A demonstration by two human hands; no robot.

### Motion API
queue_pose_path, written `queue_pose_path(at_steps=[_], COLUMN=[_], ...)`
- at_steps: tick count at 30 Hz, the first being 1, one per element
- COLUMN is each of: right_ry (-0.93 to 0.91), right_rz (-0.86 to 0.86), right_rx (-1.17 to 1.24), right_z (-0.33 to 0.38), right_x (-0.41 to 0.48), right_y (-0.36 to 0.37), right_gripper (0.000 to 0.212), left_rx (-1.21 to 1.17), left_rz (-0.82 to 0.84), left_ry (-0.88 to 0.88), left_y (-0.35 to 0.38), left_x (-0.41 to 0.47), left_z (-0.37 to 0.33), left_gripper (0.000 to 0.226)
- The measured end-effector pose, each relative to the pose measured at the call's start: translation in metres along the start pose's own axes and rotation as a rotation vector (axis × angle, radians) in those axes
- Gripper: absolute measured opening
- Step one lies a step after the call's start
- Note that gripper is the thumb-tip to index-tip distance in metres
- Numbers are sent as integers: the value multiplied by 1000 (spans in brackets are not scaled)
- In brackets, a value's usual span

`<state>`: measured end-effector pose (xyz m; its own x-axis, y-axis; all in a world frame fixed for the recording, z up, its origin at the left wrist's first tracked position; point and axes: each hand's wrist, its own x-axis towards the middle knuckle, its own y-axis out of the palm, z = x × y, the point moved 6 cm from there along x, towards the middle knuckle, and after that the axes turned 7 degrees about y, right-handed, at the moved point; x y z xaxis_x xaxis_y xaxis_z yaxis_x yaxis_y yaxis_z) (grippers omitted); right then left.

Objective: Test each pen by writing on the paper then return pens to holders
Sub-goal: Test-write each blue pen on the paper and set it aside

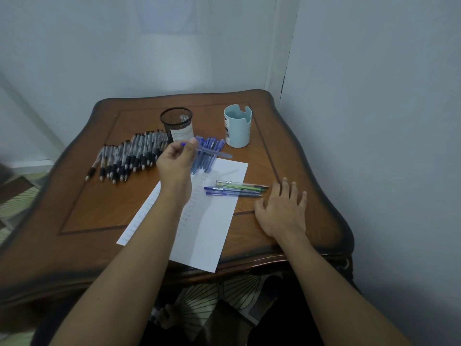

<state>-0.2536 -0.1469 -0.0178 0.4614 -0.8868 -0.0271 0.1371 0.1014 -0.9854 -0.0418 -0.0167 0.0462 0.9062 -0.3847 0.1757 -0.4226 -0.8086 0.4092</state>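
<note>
My left hand (177,163) is raised over the top of the white paper (212,226) and pinches a blue pen (214,153) that lies level in the air. My right hand (283,211) rests flat on the table, fingers spread, just right of three pens (237,189) lying across the paper's right edge. A row of blue pens (208,153) lies at the paper's top. Several black-grip pens (129,156) lie in a long row to the left. A black mesh holder (176,123) and a light blue cup holder (237,126) stand at the back.
The wooden table (87,196) stands in a corner, with walls behind and close on the right. The paper overhangs the near edge slightly. Small written marks run down the paper under my left forearm. Patterned floor shows below the table.
</note>
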Motion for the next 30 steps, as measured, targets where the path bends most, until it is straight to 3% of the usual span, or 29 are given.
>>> queue_pose_path(at_steps=[4, 11, 17, 20, 23, 25, 30], right_ry=[-3, -3, 0, -1, -4, -5, 3], right_rz=[-3, -1, 2, 1, -2, -2, -7], right_rx=[-5, -9, -8, -2, 11, 8, 23], right_z=[0, 0, 0, 0, -1, -1, -1], right_x=[-1, 0, 0, 0, -1, -1, -1], right_y=[0, 0, 0, 0, -1, -1, 0], right_gripper=[67, 68, 68, 68, 68, 68, 66], left_rx=[-202, -111, -218, -55, -41, -73, 226], left_rz=[-38, -52, -44, -52, -96, -107, 94], left_ry=[-107, -277, -265, -232, -245, -249, -197], left_y=[3, 0, -3, -11, -20, -28, -47], left_x=[-9, -26, -32, -32, -34, -38, -45], left_z=[-3, 1, -2, -4, -1, -1, 6], left_gripper=[11, 45, 39, 23, 37, 31, 72])
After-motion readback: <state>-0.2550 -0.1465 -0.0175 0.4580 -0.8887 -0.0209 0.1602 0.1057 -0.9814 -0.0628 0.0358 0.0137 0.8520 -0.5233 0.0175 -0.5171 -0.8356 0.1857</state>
